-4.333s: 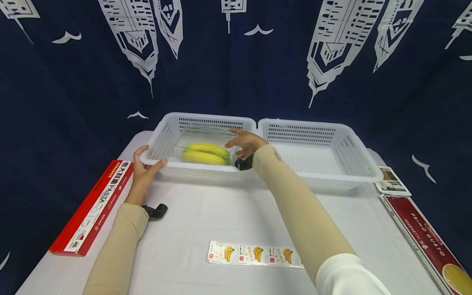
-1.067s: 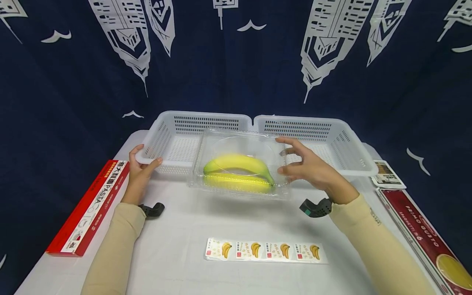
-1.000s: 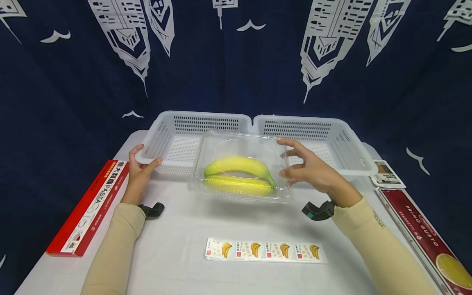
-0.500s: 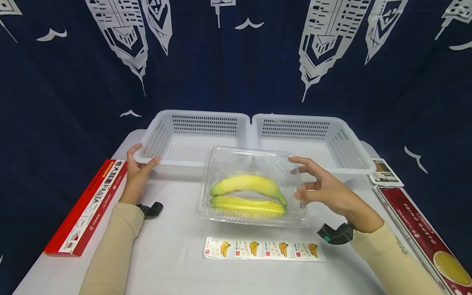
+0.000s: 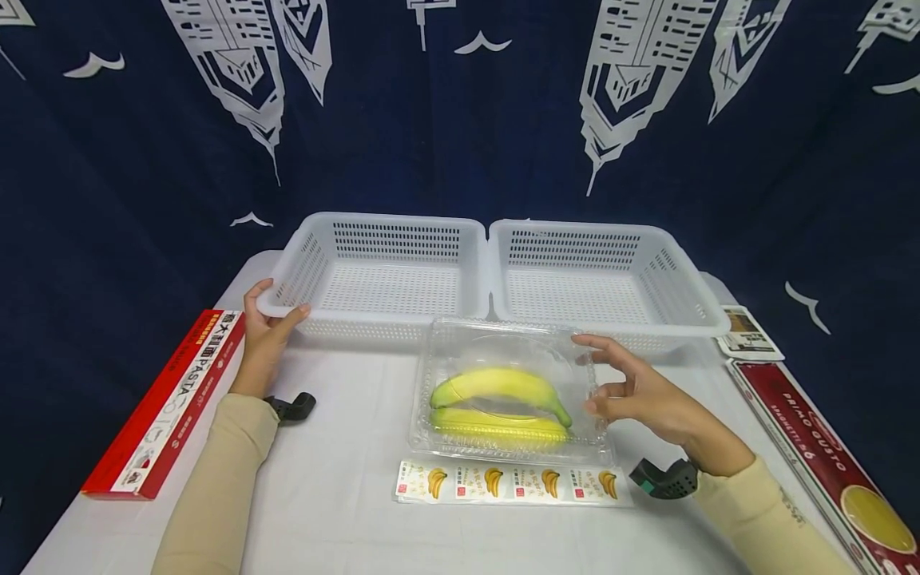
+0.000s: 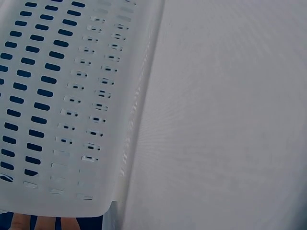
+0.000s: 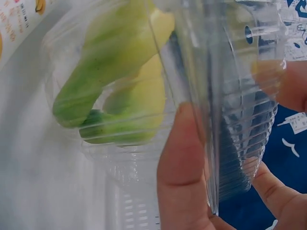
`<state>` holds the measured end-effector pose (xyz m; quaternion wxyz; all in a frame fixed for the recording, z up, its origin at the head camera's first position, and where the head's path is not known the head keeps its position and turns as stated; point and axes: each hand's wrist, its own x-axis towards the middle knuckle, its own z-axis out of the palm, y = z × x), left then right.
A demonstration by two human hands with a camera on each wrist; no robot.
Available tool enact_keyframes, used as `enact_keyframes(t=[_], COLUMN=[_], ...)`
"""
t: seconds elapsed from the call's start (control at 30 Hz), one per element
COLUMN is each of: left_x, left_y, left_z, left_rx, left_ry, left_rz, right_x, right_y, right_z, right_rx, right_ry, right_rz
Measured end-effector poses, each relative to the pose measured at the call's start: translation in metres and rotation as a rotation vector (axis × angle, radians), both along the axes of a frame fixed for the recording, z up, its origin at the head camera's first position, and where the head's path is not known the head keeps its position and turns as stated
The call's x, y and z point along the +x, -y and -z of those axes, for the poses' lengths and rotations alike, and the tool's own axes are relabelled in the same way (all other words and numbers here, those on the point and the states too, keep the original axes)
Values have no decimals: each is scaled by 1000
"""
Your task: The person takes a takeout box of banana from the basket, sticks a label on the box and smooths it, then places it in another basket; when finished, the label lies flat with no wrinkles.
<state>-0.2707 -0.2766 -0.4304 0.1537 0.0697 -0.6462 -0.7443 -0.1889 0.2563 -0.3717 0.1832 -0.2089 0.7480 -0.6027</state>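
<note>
In the head view my left hand (image 5: 263, 343) grips the front left corner of the left white plastic basket (image 5: 391, 317), thumb over the rim. Several of its fingers (image 6: 45, 223) show beneath the basket's end in the left wrist view. My right hand (image 5: 654, 403) holds the right edge of a clear plastic clamshell box (image 5: 513, 345) by thumb and fingers. Through the lid two yellow bananas (image 5: 499, 385) with green ends are visible. The right wrist view has the thumb (image 7: 182, 167) against the box's rim. Whether the box touches the table cannot be told.
Right of the left basket stands a matching white basket (image 5: 604, 326). A strip of banana-picture labels (image 5: 512, 484) lies just in front of the box. A red pasta box (image 5: 168, 399) lies at left; a dark red spaghetti pack (image 5: 819, 447) and a small card (image 5: 751, 334) are at right.
My right hand has lifted the box of bananas out of the left basket and brought it toward me and lower, close behind the labels. My left hand keeps its grip on the basket corner.
</note>
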Motion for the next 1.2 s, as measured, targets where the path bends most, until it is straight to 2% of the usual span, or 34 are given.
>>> enact_keyframes(t=[0.23, 0.6, 1.0, 1.2], left_x=[1, -1, 0, 3], left_y=[0, 0, -1, -1], left_z=[-1, -1, -2, -2], left_rx=[-11, -17, -7, -3], left_ry=[13, 26, 36, 25], left_rz=[0, 0, -1, 2], right_x=[-6, -19, -27, -28], right_y=[-3, -3, 3, 3], right_z=[11, 24, 27, 27], right_rx=[6, 58, 56, 34], right_ry=[17, 72, 113, 119], right_rz=[-26, 14, 55, 41])
